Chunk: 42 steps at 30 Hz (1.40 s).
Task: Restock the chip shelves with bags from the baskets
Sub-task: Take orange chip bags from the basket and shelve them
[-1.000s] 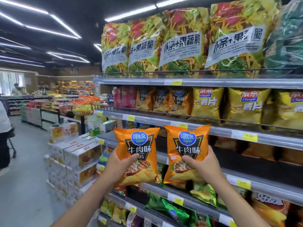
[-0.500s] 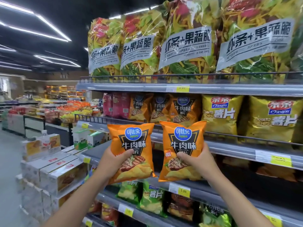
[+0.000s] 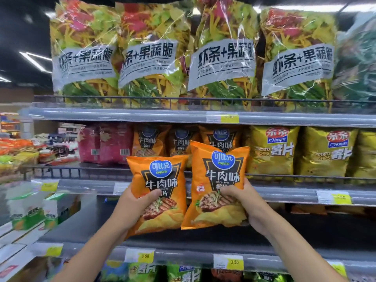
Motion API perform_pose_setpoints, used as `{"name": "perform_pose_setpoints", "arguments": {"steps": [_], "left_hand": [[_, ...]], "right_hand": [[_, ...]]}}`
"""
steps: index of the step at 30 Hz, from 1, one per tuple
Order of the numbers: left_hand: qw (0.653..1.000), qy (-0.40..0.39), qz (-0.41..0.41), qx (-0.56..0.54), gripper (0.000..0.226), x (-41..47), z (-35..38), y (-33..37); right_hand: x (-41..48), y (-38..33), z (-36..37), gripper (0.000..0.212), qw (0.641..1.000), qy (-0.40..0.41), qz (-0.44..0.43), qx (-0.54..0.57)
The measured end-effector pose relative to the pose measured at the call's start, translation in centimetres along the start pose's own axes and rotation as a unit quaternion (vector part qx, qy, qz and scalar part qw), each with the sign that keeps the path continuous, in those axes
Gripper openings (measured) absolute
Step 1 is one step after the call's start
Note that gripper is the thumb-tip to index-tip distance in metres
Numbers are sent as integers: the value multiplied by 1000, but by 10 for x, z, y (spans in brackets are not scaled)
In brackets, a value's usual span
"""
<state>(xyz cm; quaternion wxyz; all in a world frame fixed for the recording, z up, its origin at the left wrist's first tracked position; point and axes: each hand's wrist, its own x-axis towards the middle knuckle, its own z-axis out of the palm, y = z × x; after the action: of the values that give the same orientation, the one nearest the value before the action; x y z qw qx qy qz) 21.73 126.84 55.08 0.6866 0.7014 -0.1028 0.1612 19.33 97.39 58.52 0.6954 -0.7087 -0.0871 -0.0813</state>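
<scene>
My left hand point(image 3: 134, 206) and right hand point(image 3: 244, 202) raise two beef-flavour chip packs side by side, fingers point(image 3: 151, 195) clamped on the lower half of the left orange bag point(image 3: 160, 180) and the right orange bag point(image 3: 219, 171). Both hang before the second shelf point(image 3: 284, 193), where matching orange bags point(image 3: 150, 141) stand between pink packs point(image 3: 105, 145) and yellow potato-chip bags point(image 3: 272, 151).

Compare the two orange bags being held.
The left bag is held lower; the right bag is higher and looks bigger. The left hand grips the left bag's left edge, the right hand the right bag's right edge. Both are the same orange beef-flavour bags, upright, fronts showing.
</scene>
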Motion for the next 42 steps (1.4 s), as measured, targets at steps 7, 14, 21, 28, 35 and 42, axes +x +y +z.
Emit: {"name": "perform_pose_setpoints", "arguments": {"steps": [7,14,21,28,35,42], "left_hand": [[998,-16,10,-53,68,38,-73,0],[998,-31,15,-61,100,54,-117,-5],[996,-42,7,-81,100,56,-133,-9],[995,-47,-5,-87,95,56,-136,-10],[996,-47,-12,-80,52,59,-138,-13],[995,-50,-12,-81,48,62,-139,-15]], "right_hand": [[26,-13,58,39,998,52,12,12],[51,-39,90,36,998,44,35,-6],[111,-77,104,79,994,80,39,-63],[152,-70,120,86,993,97,24,-60],[150,-50,140,73,979,43,14,-196],[146,-60,141,73,897,42,9,-439]]}}
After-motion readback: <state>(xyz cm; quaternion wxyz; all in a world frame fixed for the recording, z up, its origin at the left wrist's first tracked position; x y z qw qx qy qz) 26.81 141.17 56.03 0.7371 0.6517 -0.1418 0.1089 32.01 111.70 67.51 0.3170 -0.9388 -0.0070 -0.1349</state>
